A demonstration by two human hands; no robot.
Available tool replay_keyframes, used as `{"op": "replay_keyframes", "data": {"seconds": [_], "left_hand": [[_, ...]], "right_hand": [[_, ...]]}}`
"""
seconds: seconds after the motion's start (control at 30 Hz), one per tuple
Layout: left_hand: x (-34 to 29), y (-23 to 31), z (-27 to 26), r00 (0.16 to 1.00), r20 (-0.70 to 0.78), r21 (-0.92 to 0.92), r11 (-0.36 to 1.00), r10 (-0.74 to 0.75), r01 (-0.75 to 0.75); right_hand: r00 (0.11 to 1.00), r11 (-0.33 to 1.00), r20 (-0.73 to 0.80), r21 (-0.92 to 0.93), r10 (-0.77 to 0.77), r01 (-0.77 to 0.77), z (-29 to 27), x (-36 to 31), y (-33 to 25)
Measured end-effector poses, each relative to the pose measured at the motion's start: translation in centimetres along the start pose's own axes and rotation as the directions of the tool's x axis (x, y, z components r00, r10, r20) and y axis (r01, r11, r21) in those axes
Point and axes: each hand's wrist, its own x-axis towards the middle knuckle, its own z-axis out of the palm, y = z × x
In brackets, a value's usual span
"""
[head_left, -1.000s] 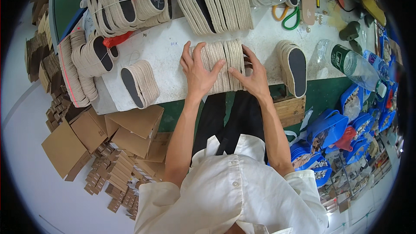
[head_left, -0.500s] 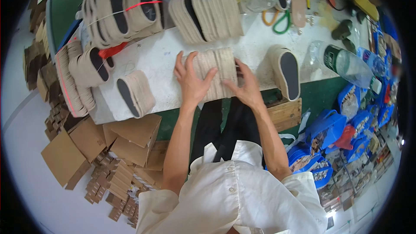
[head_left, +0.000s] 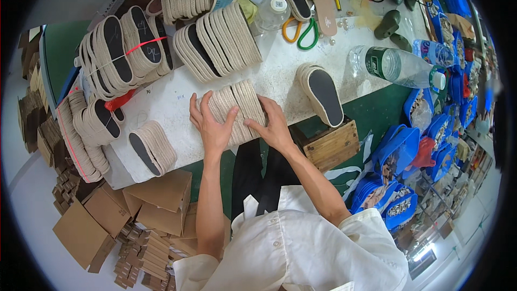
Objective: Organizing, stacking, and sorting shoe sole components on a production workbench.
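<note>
A short stack of beige braided-rope shoe soles (head_left: 243,102) stands on edge near the front of the white table, between my two hands. My left hand (head_left: 216,132) is bent around its left end, with the thumb lying on the near side. At the right end, my right hand (head_left: 276,128) closes in with its thumb across the ropes; its other fingers are partly hidden. Just beyond is a longer row of the same soles (head_left: 229,37). A small bundle with a dark face (head_left: 156,148) sits left of my hands, and another (head_left: 321,96) lies to the right.
Tied sole bundles (head_left: 116,56) crowd the table's left end. Across the back are a clear bottle (head_left: 272,13), green-handled scissors (head_left: 308,35) and a yellow tool. A large plastic bottle (head_left: 398,67) lies at right. Below are a wooden box (head_left: 331,145), blue baskets (head_left: 396,148) and open cartons (head_left: 159,199).
The whole view has shifted and turned, so the table sits lower and further left. Both hands stay at the same stack; the right hand's fingers look closer against its end.
</note>
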Motion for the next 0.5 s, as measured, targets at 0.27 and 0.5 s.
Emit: {"op": "replay_keyframes", "data": {"seconds": [0.27,0.5], "left_hand": [[0.0,0.0,0.0,1.000,0.008,0.035,0.999,-0.007,0.006],[-0.1,0.3,-0.1,1.000,-0.005,0.021,1.000,-0.012,0.012]], "right_hand": [[0.992,0.993,-0.099,-0.103,-0.074,0.064,-2.3,-1.1,-2.3],[0.864,0.820,-0.394,-0.572,-0.314,0.037,-13.3,-1.0,-3.6]]}}
